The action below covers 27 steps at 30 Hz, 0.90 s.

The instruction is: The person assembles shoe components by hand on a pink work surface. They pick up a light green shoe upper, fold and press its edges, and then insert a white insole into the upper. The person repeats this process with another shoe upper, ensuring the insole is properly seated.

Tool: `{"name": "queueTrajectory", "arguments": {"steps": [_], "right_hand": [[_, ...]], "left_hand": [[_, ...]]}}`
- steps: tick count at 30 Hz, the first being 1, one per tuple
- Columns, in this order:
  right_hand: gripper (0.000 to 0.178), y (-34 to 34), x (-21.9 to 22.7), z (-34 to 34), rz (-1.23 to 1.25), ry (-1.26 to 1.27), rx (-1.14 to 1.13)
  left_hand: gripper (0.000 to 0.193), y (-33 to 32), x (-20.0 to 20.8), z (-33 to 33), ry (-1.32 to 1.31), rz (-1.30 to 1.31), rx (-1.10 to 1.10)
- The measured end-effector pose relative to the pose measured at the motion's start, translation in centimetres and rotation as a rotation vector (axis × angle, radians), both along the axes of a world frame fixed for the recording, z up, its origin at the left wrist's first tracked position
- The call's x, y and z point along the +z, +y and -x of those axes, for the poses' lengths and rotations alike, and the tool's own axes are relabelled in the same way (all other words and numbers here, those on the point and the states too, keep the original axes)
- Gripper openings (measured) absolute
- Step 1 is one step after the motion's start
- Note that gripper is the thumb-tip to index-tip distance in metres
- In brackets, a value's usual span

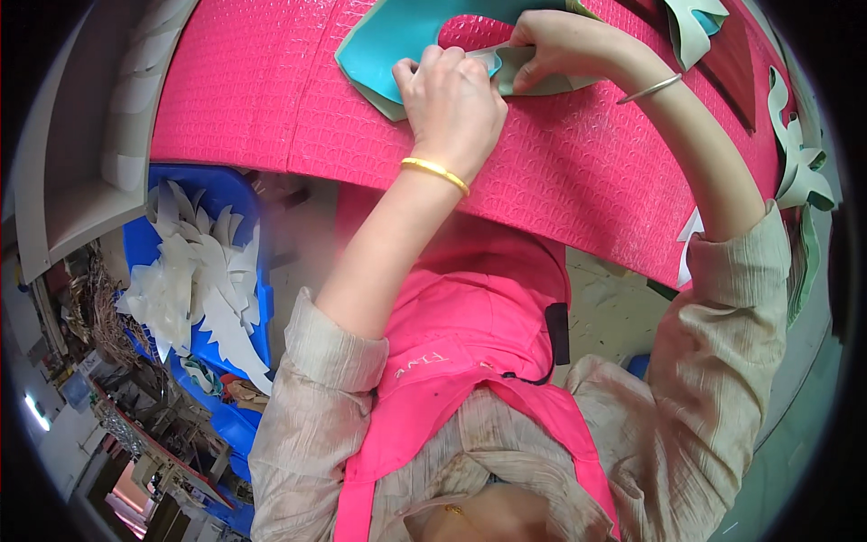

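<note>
A curved, flexible piece of sheet material (379,50), teal on one face and grey-green on the other, lies at the far middle of the pink-covered table (244,81). My left hand (456,99), with a yellow bangle at its wrist, is closed with its fingers bunched on the piece's near edge. Just to its right, my right hand (560,45), wearing a silver bangle, pinches the same edge between thumb and fingers. Between the two hands the edge looks folded up, and a small pale patch shows there. The fingertips of my left hand are partly hidden.
More grey-green cut pieces (799,167) lie at the table's right edge, and another (691,32) sits at the far right. Below the table's left side, a blue crate (262,298) holds jagged white offcuts (194,262). A grey panelled unit (63,172) stands at the left.
</note>
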State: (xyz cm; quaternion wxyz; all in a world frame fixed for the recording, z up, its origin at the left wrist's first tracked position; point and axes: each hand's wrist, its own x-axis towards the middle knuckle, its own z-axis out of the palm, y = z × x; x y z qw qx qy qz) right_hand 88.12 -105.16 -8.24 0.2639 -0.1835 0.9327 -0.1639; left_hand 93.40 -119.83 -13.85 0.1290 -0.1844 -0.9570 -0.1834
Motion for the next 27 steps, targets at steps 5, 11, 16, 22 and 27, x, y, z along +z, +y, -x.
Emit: {"name": "queueTrajectory", "arguments": {"steps": [5,11,16,22,27], "right_hand": [[0.022,0.4,-0.2,0.5,-0.105,-0.086,0.051],[0.02,-1.2,-1.0,0.0,-0.372,0.173,0.245],[0.02,0.0,-3.4,0.1,-0.174,0.257,0.174],[0.03,-0.2,-2.0,-0.6,-0.095,0.324,0.137],[0.032,0.2,-1.1,0.2,-0.119,0.055,0.183]], "left_hand": [[0.017,0.0,0.9,0.6,-0.125,0.098,-0.007],[0.014,0.0,0.9,0.5,-0.087,0.16,-0.041],[0.027,-2.3,1.0,-2.5,0.362,-0.086,-0.464],[0.036,-1.4,-1.7,-3.0,0.179,-0.039,-0.351],[0.036,-1.4,-0.8,-2.7,0.012,-0.033,-0.365]]}}
